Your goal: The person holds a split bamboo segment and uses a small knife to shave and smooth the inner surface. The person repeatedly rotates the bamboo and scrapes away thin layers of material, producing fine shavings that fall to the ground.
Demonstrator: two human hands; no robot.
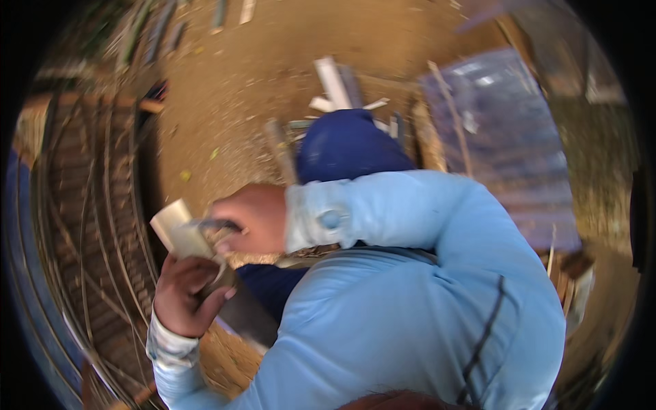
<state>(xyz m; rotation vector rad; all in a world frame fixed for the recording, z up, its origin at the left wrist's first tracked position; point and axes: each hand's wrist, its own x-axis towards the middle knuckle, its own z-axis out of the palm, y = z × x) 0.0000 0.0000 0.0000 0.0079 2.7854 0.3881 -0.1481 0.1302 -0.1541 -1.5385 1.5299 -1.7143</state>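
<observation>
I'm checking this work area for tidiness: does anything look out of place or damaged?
Mildly untidy: beyond the dark-blue knee, pale strips stick out at mixed angles, and light flecks are scattered over the brown ground. The pale piece in the left hand shows no clear damage, though blur hides detail.

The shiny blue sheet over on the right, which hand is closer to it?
Right. The right hand is to the left of the shiny blue sheet, not touching it. The left hand is even farther left, and lower in the picture.
</observation>
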